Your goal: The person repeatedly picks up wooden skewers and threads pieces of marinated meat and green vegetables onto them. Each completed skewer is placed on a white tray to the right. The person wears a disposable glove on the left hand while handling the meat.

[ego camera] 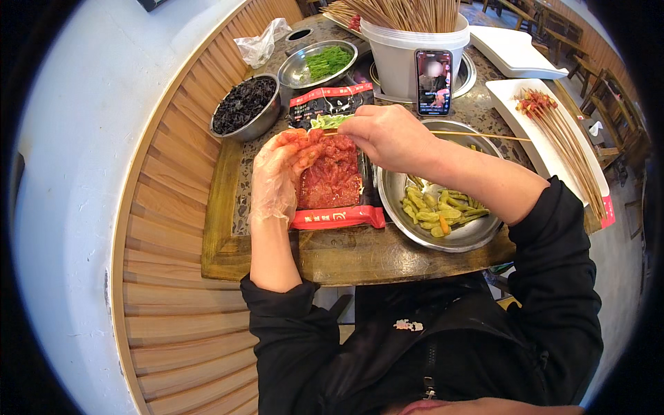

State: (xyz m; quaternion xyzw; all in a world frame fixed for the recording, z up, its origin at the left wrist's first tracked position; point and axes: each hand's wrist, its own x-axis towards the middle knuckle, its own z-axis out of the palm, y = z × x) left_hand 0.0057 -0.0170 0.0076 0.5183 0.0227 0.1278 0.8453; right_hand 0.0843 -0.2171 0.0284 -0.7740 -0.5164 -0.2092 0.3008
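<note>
My left hand [277, 171], in a clear plastic glove, holds a piece of raw marinated meat above the opened red-and-black meat package [337, 218]. Bare, my right hand [386, 137] pinches a thin wooden skewer [482, 135] near its left end, close to the meat; the skewer's other end points right. The skewer's tip is hidden at my left fingers. Marinated meat [332, 179] fills the package below both hands. A steel bowl [436, 245] of pickled green peppers lies under my right forearm. On a white tray [519, 127] at the right rest several loaded skewers [565, 140].
A white bucket [391, 62] full of bare skewers stands at the back, with a phone [434, 83] upright before it. Back left are a bowl of dark shredded food [246, 106], a bowl of green herbs [327, 62] and a crumpled plastic glove [262, 42]. Another white tray [511, 49] lies back right.
</note>
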